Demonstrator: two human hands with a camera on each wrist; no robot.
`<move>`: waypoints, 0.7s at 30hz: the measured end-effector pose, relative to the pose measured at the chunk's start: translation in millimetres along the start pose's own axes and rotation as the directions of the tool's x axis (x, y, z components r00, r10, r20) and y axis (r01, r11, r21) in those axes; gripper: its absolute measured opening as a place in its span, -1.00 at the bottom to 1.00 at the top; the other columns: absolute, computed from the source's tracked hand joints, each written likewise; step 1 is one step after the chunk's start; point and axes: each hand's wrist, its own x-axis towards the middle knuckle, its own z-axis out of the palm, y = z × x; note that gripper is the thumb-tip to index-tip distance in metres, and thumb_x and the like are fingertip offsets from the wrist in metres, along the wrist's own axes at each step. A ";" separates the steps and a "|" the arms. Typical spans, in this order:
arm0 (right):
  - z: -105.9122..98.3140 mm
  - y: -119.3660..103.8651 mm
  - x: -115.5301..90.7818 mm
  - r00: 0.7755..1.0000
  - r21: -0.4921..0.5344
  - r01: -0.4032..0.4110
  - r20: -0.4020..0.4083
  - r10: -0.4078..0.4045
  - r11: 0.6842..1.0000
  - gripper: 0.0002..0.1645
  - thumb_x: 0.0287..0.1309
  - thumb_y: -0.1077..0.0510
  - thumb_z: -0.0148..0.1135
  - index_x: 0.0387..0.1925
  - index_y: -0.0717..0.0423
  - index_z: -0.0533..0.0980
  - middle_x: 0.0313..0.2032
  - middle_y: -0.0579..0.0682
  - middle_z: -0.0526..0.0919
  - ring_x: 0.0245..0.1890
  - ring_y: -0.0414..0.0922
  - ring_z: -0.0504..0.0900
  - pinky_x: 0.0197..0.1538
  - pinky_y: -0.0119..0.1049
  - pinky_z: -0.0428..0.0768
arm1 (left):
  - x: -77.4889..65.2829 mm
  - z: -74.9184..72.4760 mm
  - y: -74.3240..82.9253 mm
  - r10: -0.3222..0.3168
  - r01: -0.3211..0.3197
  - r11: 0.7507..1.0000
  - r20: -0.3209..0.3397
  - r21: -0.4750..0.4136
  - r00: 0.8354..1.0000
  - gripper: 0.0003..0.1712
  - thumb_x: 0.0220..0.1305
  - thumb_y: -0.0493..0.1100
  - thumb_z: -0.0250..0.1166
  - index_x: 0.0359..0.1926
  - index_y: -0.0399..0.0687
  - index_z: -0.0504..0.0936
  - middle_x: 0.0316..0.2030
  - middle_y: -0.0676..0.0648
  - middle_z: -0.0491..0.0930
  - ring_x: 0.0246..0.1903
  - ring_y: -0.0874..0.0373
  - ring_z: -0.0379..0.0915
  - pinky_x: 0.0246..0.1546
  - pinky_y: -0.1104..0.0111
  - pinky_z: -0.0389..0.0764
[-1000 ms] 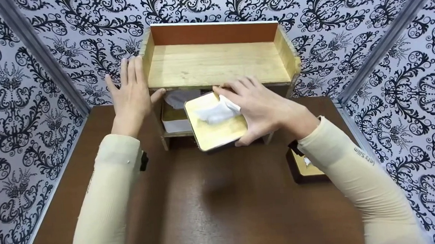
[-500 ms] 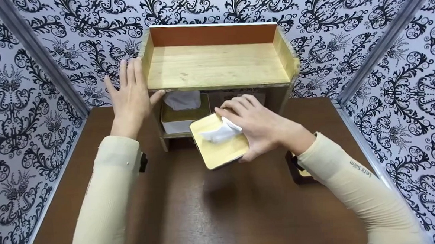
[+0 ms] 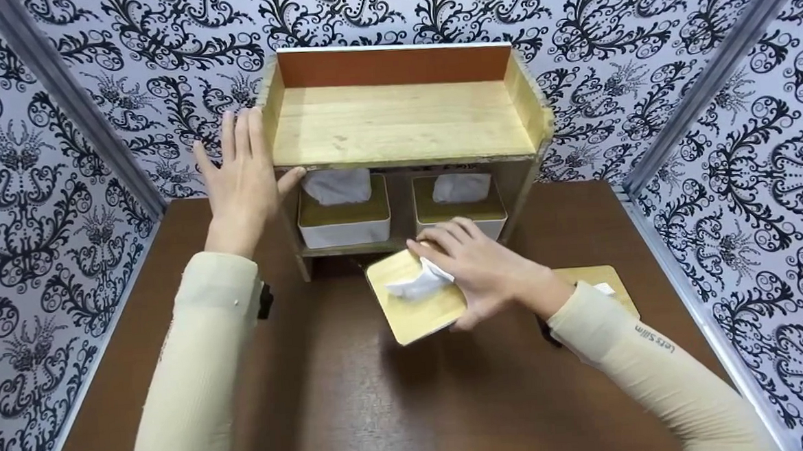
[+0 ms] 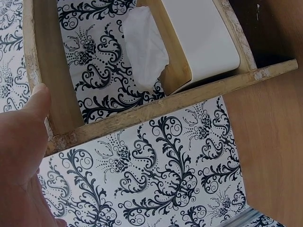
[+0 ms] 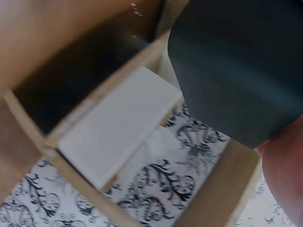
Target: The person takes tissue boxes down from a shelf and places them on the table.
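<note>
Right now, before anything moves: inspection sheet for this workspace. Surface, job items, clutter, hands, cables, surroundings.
Surface: brown wood-grain table, bearing a two-tier wooden shelf unit.
Job items: dark-sided tissue box held tilted in front of the unit; left white tissue box and right white tissue box on the lower tier; another tissue box on the table, partly behind the right sleeve.
Clutter: nothing seen.
Left hand: at the unit's left side panel, thumb on its front edge.
Right hand: grips the dark-sided box.
Cables: nothing seen.
Surroundings: black-and-white scroll-patterned walls, grey corner posts.
</note>
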 end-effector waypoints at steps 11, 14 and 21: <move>43.6 3.5 -34.6 0.997 0.017 -0.063 0.039 0.062 0.998 0.57 -0.64 -0.58 0.39 0.43 0.18 0.19 0.20 0.21 0.40 0.18 0.12 0.38 0.23 0.06 0.34 | -1.1 -0.5 0.4 -0.007 0.007 1.000 0.006 -0.001 1.000 0.22 0.27 0.41 0.08 0.53 -0.04 -0.49 0.57 -0.13 -0.35 0.55 -0.05 -0.55 0.42 -0.30 -0.45; 53.6 4.5 -45.3 0.995 0.023 -0.088 0.050 0.087 0.996 0.57 -0.64 -0.58 0.40 0.43 0.18 0.19 0.22 0.20 0.39 0.20 0.12 0.38 0.24 0.07 0.35 | -1.2 -0.7 0.7 -0.009 0.009 1.000 0.011 0.001 1.000 0.22 0.27 0.42 0.07 0.52 -0.03 -0.50 0.57 -0.13 -0.37 0.55 -0.05 -0.56 0.42 -0.30 -0.45; 73.2 8.1 -68.2 0.979 0.077 -0.182 0.106 0.174 0.980 0.57 -0.63 -0.54 0.43 0.44 0.20 0.16 0.24 0.21 0.35 0.24 0.13 0.33 0.29 0.09 0.31 | -0.6 -0.8 0.7 -0.007 0.007 1.000 0.012 0.008 1.000 0.23 0.26 0.43 0.05 0.52 -0.04 -0.50 0.56 -0.15 -0.37 0.55 -0.06 -0.57 0.42 -0.30 -0.45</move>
